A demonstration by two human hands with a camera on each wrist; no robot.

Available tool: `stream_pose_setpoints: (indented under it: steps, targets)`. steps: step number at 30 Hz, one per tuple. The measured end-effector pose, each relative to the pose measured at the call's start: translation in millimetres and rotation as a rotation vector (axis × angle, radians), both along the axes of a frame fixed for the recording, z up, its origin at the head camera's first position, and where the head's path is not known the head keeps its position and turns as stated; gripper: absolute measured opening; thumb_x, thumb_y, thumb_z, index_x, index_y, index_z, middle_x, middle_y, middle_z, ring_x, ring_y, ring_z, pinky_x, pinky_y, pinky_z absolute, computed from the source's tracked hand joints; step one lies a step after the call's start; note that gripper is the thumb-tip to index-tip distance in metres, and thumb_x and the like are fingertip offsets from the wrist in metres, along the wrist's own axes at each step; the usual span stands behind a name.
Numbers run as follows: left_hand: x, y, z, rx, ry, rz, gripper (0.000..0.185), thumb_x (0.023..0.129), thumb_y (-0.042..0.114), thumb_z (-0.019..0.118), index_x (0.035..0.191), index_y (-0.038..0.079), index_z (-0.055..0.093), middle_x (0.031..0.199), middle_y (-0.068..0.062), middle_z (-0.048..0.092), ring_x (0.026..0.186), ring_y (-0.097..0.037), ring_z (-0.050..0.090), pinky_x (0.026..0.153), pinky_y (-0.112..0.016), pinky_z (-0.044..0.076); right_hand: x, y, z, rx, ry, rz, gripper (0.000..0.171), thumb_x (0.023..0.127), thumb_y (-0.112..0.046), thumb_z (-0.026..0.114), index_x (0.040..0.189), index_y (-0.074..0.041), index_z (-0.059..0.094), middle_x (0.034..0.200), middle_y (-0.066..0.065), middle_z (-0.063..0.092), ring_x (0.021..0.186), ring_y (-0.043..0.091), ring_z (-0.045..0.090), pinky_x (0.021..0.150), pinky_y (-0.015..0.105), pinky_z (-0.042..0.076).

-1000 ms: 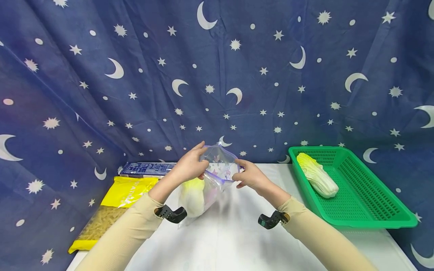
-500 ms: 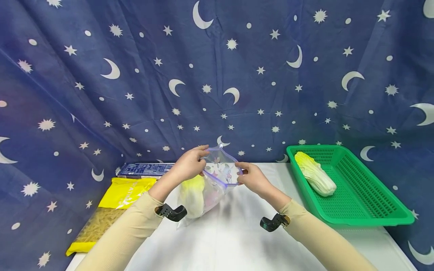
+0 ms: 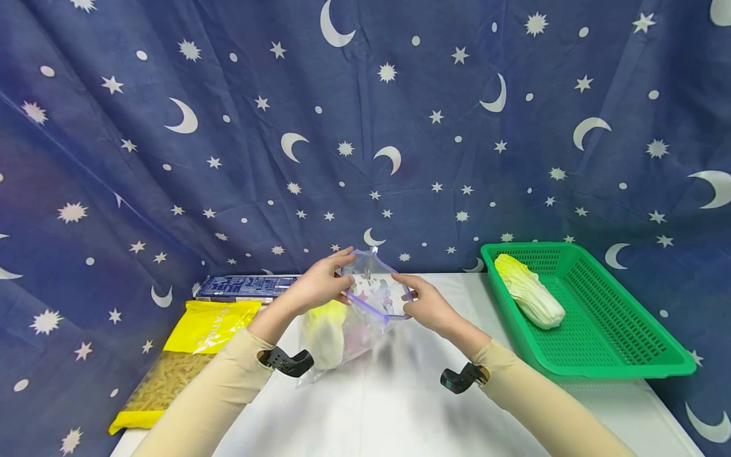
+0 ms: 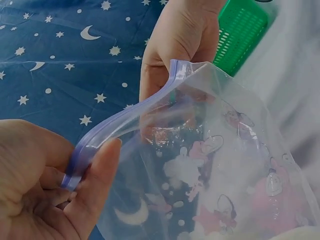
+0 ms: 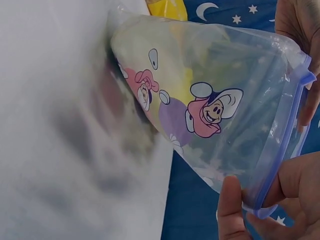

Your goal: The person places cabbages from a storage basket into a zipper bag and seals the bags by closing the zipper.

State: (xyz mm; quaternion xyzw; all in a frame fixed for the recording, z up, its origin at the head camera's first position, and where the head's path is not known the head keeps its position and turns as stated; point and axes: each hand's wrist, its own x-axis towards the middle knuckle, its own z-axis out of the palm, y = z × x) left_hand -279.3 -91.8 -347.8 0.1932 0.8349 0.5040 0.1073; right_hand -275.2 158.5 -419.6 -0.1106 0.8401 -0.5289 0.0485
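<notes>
A clear zipper bag with a purple zip edge and cartoon prints leans on the white table, its mouth spread wide and tilted toward the right. Inside lies a pale yellow-green napa cabbage, blurred by the plastic. My left hand pinches the left side of the zip edge; in the left wrist view its thumb presses against the plastic. Opposite it, my right hand pinches the right side, with fingers and thumb on either face of the zip strip. A slider sits at the far corner.
To the right, another napa cabbage lies in a green plastic basket. A yellow-topped bag of pasta and a flat blue box lie on the left. The star-patterned curtain hangs behind the table.
The bag's mouth has shifted slightly right and widened between the hands. My right hand has moved a little to the right and down along the zip edge. The basket's cabbage stays put.
</notes>
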Motion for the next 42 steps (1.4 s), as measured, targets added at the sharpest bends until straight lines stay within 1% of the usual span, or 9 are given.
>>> stream_pose_setpoints:
  steps: [4,9,17,20,24,28,35,40,42]
  targets:
    - [0.3,2,-3.5,0.018,-0.015,-0.004,0.061,0.096,0.0,0.057,0.154,-0.003,0.04,0.168,-0.002,0.024,0.076,-0.016,0.064,0.069,-0.034,0.064,0.8,1,-1.1,0.009,0.007,0.002,0.077,0.079,0.014,0.055,0.154,-0.002,0.044,0.153,0.017,0.044,0.107,0.03,0.055,0.068,0.029,0.058]
    - [1.1,3,-6.5,0.063,-0.054,-0.019,0.061,0.096,0.0,0.058,0.154,-0.002,0.041,0.168,0.0,0.024,0.079,-0.018,0.065,0.071,-0.036,0.064,1.2,0,-1.7,-0.023,-0.015,-0.01,0.077,0.079,0.014,0.055,0.154,0.003,0.04,0.153,0.021,0.043,0.108,0.035,0.057,0.07,0.031,0.06]
    - [3.0,4,-15.5,0.154,-0.052,-0.058,0.058,0.095,0.0,0.061,0.15,-0.004,0.045,0.166,-0.002,0.03,0.098,-0.041,0.064,0.072,-0.037,0.064,-0.5,4,-5.0,-0.042,-0.051,-0.006,0.072,0.086,0.012,0.057,0.155,0.002,0.04,0.156,0.022,0.041,0.103,0.035,0.06,0.07,0.033,0.061]
    - [1.9,5,-21.1,0.181,-0.044,-0.063,0.057,0.095,0.0,0.062,0.149,-0.005,0.046,0.166,-0.004,0.031,0.096,-0.038,0.066,0.072,-0.037,0.064,-1.4,6,-6.3,-0.041,-0.065,-0.006,0.069,0.088,0.01,0.058,0.155,0.002,0.04,0.157,0.023,0.04,0.098,0.029,0.061,0.071,0.033,0.062]
    - [1.8,8,-26.7,0.205,-0.057,-0.083,0.06,0.095,0.0,0.062,0.151,-0.007,0.042,0.167,-0.006,0.027,0.091,-0.026,0.068,0.074,-0.038,0.064,-0.7,10,-6.3,-0.058,-0.09,0.008,0.069,0.089,0.007,0.06,0.154,0.004,0.039,0.158,0.024,0.037,0.095,0.03,0.062,0.072,0.033,0.062]
    - [3.3,11,-28.5,0.202,-0.079,-0.101,0.063,0.096,0.001,0.062,0.153,-0.006,0.039,0.168,-0.004,0.024,0.092,-0.026,0.068,0.077,-0.038,0.064,1.2,15,-4.0,-0.055,-0.113,0.019,0.07,0.088,0.006,0.062,0.154,0.005,0.039,0.159,0.025,0.036,0.097,0.036,0.062,0.073,0.033,0.062]
    - [4.2,16,-34.0,0.195,-0.078,-0.116,0.065,0.096,0.001,0.062,0.154,-0.008,0.036,0.169,-0.005,0.022,0.091,-0.027,0.067,0.075,-0.037,0.064,2.5,26,4.1,0.0,-0.178,0.047,0.072,0.088,0.001,0.064,0.154,0.007,0.037,0.145,0.027,0.048,0.1,0.033,0.068,0.078,0.038,0.063]
    - [4.9,19,-36.0,0.19,-0.084,-0.12,0.065,0.097,0.003,0.063,0.155,-0.005,0.036,0.169,-0.003,0.023,0.096,-0.038,0.065,0.076,-0.037,0.064,2.2,47,21.0,0.037,-0.18,0.039,0.064,0.095,-0.009,0.064,0.153,0.004,0.04,0.156,0.026,0.039,0.115,0.035,0.064,0.088,0.043,0.061]
    - [4.8,19,-36.4,0.186,-0.084,-0.116,0.065,0.096,0.003,0.063,0.155,-0.004,0.036,0.169,-0.002,0.023,0.095,-0.036,0.066,0.075,-0.037,0.064,1.5,58,29.6,0.045,-0.172,0.028,0.063,0.098,-0.012,0.064,0.154,0.003,0.039,0.158,0.025,0.036,0.12,0.038,0.061,0.091,0.045,0.06]
